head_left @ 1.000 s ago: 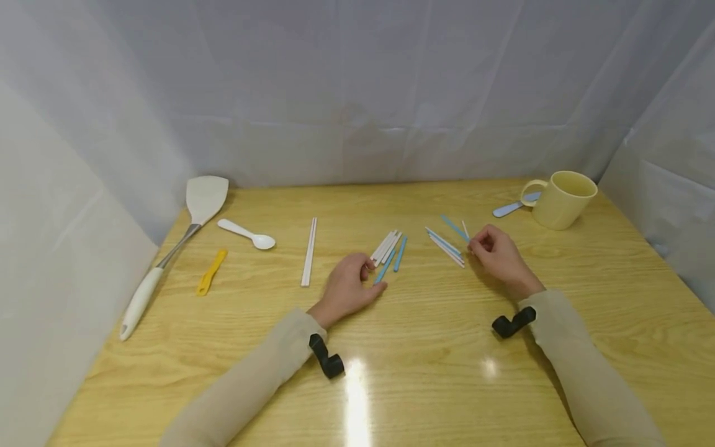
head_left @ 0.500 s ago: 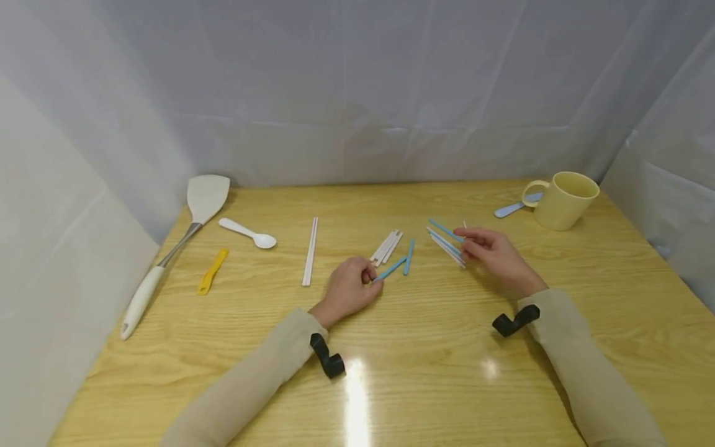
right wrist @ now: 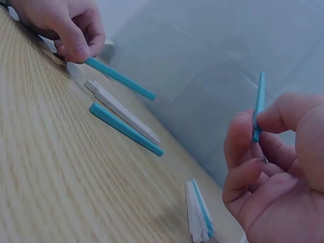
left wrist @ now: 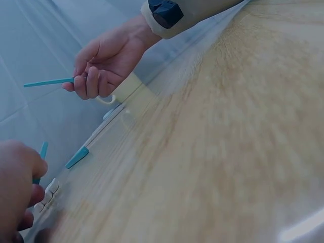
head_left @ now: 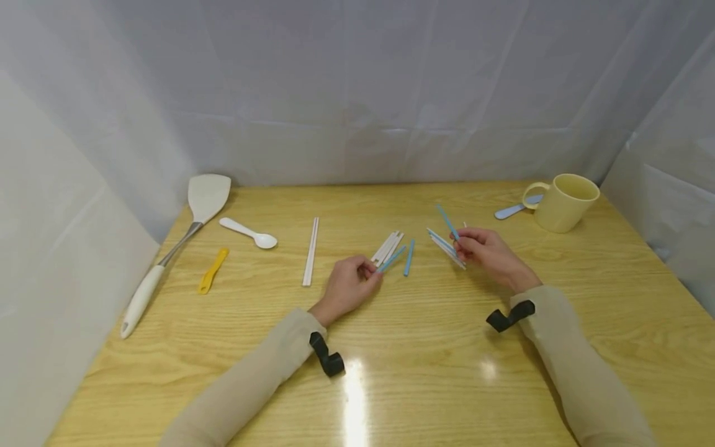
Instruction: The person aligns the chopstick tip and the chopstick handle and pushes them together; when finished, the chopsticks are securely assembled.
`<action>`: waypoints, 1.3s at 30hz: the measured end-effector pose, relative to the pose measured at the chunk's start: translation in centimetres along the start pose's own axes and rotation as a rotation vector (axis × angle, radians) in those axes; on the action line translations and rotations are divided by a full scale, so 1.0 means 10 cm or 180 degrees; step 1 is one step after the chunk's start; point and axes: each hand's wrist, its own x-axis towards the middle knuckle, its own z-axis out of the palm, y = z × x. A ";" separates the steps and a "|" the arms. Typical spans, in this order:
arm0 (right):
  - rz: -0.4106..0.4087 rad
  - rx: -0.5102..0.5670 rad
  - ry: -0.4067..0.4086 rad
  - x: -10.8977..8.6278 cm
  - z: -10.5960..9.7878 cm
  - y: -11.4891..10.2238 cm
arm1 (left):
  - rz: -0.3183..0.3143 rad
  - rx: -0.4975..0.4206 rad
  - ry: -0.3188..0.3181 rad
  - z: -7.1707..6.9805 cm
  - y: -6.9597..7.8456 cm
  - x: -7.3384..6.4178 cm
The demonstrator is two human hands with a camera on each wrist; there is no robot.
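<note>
My left hand (head_left: pixel 347 288) pinches one end of a thin blue stick (right wrist: pixel 121 78) between thumb and finger. The stick is raised off the table, beside a bundle of white sticks (head_left: pixel 385 246). Another blue stick (head_left: pixel 409 257) lies just right of that bundle. Between the thumb and fingers of my right hand (head_left: pixel 491 254) is a second blue stick (head_left: pixel 447 221), held up at a slant. Below that hand lies a pile of white sticks with blue among them (right wrist: pixel 198 211). One thin white stick tip (head_left: pixel 465 224) shows behind the right hand.
A pair of white chopsticks (head_left: pixel 310 251) lies left of my left hand. Farther left are a white spoon (head_left: pixel 248 233), a yellow slotted tool (head_left: pixel 213 271) and a long spatula (head_left: pixel 176 248). A yellow mug (head_left: pixel 566 203) stands back right by a pale blue handle (head_left: pixel 511 211).
My left hand has picked up a blue stick from the table and tilted it up. My right hand has lifted its blue stick and shifted slightly left. The nearby blue stick has shifted right.
</note>
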 end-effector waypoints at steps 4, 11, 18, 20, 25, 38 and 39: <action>-0.0105 -0.0077 -0.0103 0.04 0.04 0.01 | 0.0070 -0.0203 -0.0015 0.01 -0.02 0.01; -0.0181 -0.0306 -0.0041 0.12 0.13 0.03 | 0.0124 -0.0439 0.0039 0.03 -0.02 0.02; -0.0167 -0.0041 0.0500 0.16 0.29 -0.01 | 0.0095 -0.0569 0.0029 0.03 -0.02 0.00; -0.0211 0.0085 0.0532 0.16 0.33 -0.01 | 0.0098 -0.0604 0.0017 0.04 -0.02 0.00; -0.0257 0.0261 0.0329 0.15 0.39 -0.03 | 0.0140 -0.0636 -0.0016 0.05 0.00 0.01; -0.0512 0.0223 0.0018 0.12 0.45 -0.02 | 0.0126 -0.0578 -0.0067 0.03 0.02 0.00; -0.0512 0.0220 0.0002 0.12 0.46 -0.02 | 0.0123 -0.0568 -0.0082 0.03 0.02 0.00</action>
